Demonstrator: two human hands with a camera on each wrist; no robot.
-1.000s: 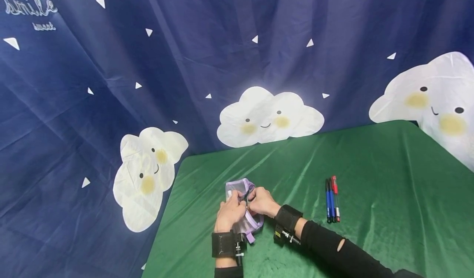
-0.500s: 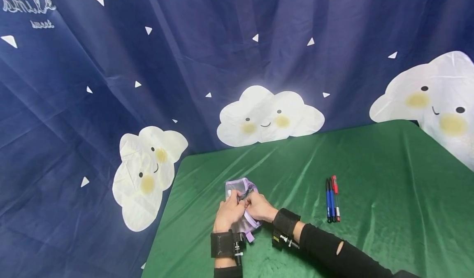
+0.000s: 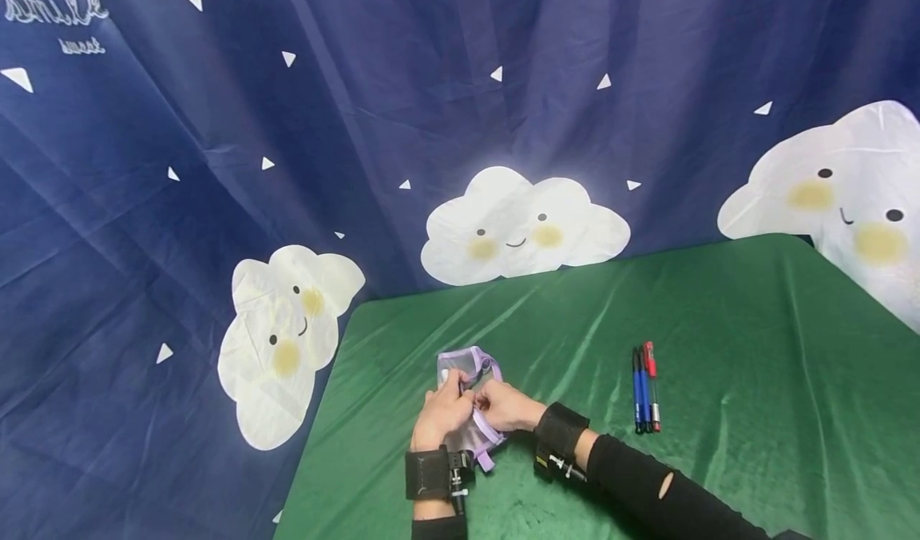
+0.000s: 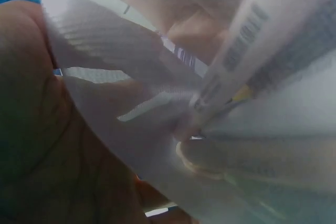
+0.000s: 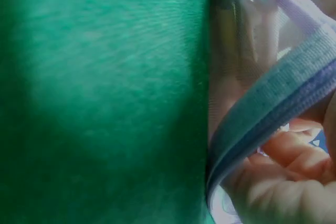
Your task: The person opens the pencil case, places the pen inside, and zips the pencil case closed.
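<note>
A see-through mesh pencil case (image 3: 460, 359) with purple trim lies on the green cloth in the head view, its zip opening spread. My left hand (image 3: 444, 412) grips its left side, thumb and fingers on the mesh. My right hand (image 3: 503, 406) has its fingers curled at the opening, close to the left fingertips. Whether they hold anything is hidden. Through the mesh in the left wrist view, a pale pen-like stick (image 4: 247, 40) with dark print shows among other sticks. The right wrist view has the zip edge (image 5: 273, 98) crossing in front of the right fingers (image 5: 299, 153).
To the right on the green cloth (image 3: 733, 348) lie two blue pens (image 3: 640, 392) and a red-capped clear pen (image 3: 651, 380), side by side. Behind the table hangs a dark blue curtain (image 3: 374, 85) with white clouds.
My right hand has moved slightly left and down into the case's opening. A red bit seen by it one second ago is now covered. The left hand has hardly moved.
</note>
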